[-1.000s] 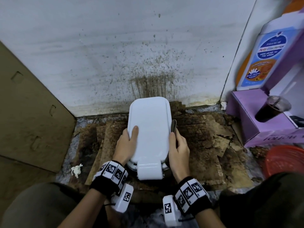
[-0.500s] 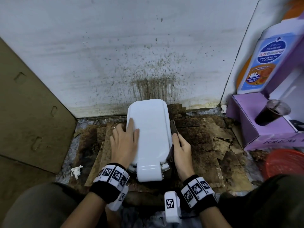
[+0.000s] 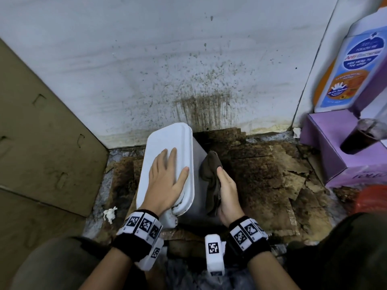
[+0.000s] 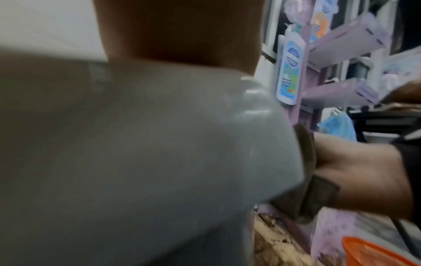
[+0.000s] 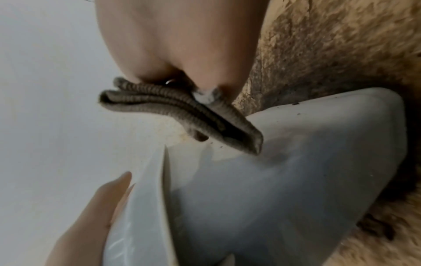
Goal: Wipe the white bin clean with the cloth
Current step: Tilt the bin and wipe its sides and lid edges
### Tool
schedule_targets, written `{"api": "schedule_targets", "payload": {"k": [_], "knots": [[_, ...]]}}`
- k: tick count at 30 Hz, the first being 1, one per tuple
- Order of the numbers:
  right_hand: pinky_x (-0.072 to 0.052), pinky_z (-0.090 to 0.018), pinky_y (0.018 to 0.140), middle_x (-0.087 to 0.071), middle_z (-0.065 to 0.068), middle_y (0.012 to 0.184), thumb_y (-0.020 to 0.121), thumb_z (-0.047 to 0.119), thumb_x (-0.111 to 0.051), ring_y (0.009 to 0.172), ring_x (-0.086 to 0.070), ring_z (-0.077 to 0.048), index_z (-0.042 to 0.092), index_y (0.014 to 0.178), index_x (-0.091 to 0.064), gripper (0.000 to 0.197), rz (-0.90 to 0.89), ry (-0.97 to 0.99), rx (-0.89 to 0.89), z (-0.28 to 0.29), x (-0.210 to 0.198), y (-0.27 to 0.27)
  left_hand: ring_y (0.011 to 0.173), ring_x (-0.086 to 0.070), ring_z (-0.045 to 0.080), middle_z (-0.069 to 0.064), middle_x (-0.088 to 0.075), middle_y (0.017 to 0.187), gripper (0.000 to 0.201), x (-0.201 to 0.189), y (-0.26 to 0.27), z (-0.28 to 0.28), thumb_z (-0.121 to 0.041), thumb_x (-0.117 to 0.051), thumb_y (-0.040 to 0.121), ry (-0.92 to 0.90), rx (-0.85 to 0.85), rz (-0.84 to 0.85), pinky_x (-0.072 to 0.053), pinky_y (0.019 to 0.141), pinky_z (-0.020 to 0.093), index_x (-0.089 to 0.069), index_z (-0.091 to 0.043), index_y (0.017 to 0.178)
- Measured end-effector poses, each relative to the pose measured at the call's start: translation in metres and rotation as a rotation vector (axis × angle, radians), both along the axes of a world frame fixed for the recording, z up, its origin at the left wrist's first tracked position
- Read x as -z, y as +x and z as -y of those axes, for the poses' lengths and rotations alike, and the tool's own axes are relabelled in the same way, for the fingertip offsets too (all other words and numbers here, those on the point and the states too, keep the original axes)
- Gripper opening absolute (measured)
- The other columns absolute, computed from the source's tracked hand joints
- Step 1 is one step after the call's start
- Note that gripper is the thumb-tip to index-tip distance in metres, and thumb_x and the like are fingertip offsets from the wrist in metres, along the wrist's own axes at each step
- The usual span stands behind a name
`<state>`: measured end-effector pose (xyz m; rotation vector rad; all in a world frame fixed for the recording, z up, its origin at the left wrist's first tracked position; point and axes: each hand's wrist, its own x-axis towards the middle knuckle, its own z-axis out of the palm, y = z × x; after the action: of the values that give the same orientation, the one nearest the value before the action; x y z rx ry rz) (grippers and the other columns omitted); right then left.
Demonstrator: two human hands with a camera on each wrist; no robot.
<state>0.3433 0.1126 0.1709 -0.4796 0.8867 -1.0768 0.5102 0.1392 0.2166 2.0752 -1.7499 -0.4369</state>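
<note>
The white bin (image 3: 167,143) stands on stained cardboard against the wall, tipped over to the left so its grey right side (image 3: 199,185) shows. My left hand (image 3: 165,181) lies flat on the lid with fingers spread. My right hand (image 3: 226,191) holds a folded brown cloth (image 3: 211,174) against that right side. In the right wrist view the ribbed cloth (image 5: 182,115) sits under my fingers, touching the bin wall (image 5: 296,180). The left wrist view is blurred; the bin (image 4: 136,153) fills it, with the cloth (image 4: 307,171) at its edge.
Soiled cardboard (image 3: 261,174) covers the floor. A splattered white wall (image 3: 188,70) stands close behind. A brown carton (image 3: 41,143) lies left, a purple display stand (image 3: 335,153) with a dark drink cup (image 3: 360,137) right, a red basin (image 3: 372,199) lower right.
The bin has tipped leftward, exposing its right side. My left hand moved from the lid's edge to lie flat on top. My right hand brought the cloth up along the right side.
</note>
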Motion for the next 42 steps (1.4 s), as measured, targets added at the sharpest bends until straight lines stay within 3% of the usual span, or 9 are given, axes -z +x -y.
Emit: {"api": "schedule_targets", "payload": {"k": [6,11,15,21,27,30,34,39,42], "knots": [[-0.044,-0.046,0.113,-0.066,0.005,0.134,0.106,0.038,-0.045,0.126,-0.061,-0.016,0.025,0.14,-0.058,0.038,-0.196,-0.067,0.087,-0.008,0.016,0.028,0.155,-0.011,0.014,-0.005,-0.019,0.165,0.075,0.013,0.034,-0.005,-0.062,-0.034,0.091,-0.078,-0.041,-0.181,-0.012,0.127,0.043,-0.023,-0.034,0.159],[-0.02,-0.031,0.126,-0.031,0.019,0.161,0.109,0.039,-0.035,0.146,-0.025,0.008,0.031,0.152,-0.041,0.044,-0.396,-0.291,-0.138,-0.024,0.008,0.068,0.151,-0.019,0.01,-0.008,-0.026,0.161,0.065,0.017,0.053,-0.013,-0.053,-0.041,0.097,-0.108,-0.066,-0.237,-0.015,0.122,0.032,-0.029,-0.033,0.158],[-0.008,-0.035,0.128,-0.01,0.013,0.168,0.11,0.04,-0.022,0.152,-0.004,0.005,0.03,0.158,-0.02,0.05,-0.541,-0.441,-0.247,-0.031,0.011,0.094,0.152,-0.018,0.01,-0.006,-0.026,0.161,0.067,0.021,0.06,-0.014,-0.053,-0.039,0.097,-0.124,-0.062,-0.218,-0.013,0.121,0.028,-0.029,-0.028,0.158],[-0.004,-0.028,0.126,-0.01,0.014,0.168,0.111,0.034,-0.022,0.151,0.0,0.009,0.031,0.159,-0.018,0.049,-0.666,-0.52,-0.209,-0.033,0.024,0.102,0.152,-0.02,0.009,-0.005,-0.028,0.16,0.069,0.025,0.064,-0.013,-0.053,-0.039,0.096,-0.139,-0.051,-0.24,-0.017,0.124,0.033,-0.031,-0.024,0.158],[-0.005,-0.025,0.125,-0.011,0.012,0.169,0.108,0.039,-0.022,0.154,-0.003,0.001,0.028,0.16,-0.019,0.054,-0.751,-0.616,-0.22,-0.027,0.053,0.093,0.15,-0.026,0.012,-0.001,-0.032,0.158,0.068,0.024,0.073,-0.014,-0.049,-0.043,0.096,-0.152,-0.058,-0.24,-0.023,0.125,0.043,-0.034,-0.019,0.156],[-0.006,-0.029,0.126,-0.01,0.014,0.169,0.108,0.037,-0.024,0.154,-0.003,0.001,0.029,0.16,-0.018,0.053,-0.806,-0.574,-0.226,-0.023,0.095,0.072,0.149,-0.029,0.012,0.0,-0.036,0.156,0.066,0.024,0.08,-0.018,-0.046,-0.047,0.095,-0.172,-0.071,-0.265,-0.024,0.125,0.046,-0.038,-0.019,0.155],[-0.008,-0.039,0.128,-0.01,0.007,0.169,0.103,0.044,-0.021,0.154,-0.003,-0.003,0.032,0.158,-0.016,0.057,-0.88,-0.344,-0.181,-0.012,0.146,0.05,0.149,-0.03,0.01,-0.001,-0.036,0.156,0.066,0.024,0.084,-0.021,-0.047,-0.05,0.095,-0.165,-0.063,-0.292,-0.024,0.125,0.043,-0.039,-0.023,0.155],[-0.001,-0.023,0.122,-0.012,0.002,0.169,0.11,0.03,-0.028,0.156,-0.006,-0.013,0.023,0.16,-0.019,0.051,-0.908,-0.228,-0.186,-0.006,0.133,0.063,0.149,-0.027,0.009,-0.003,-0.033,0.156,0.065,0.023,0.085,-0.018,-0.046,-0.049,0.095,-0.14,-0.06,-0.302,-0.021,0.126,0.041,-0.036,-0.025,0.155],[-0.001,-0.026,0.123,-0.01,0.003,0.169,0.11,0.032,-0.026,0.156,-0.004,-0.009,0.022,0.16,-0.018,0.052,-0.89,-0.25,-0.19,-0.009,0.105,0.082,0.149,-0.026,0.009,-0.002,-0.033,0.156,0.066,0.023,0.085,-0.017,-0.045,-0.046,0.095,-0.136,-0.061,-0.288,-0.02,0.126,0.04,-0.034,-0.023,0.156]]}}
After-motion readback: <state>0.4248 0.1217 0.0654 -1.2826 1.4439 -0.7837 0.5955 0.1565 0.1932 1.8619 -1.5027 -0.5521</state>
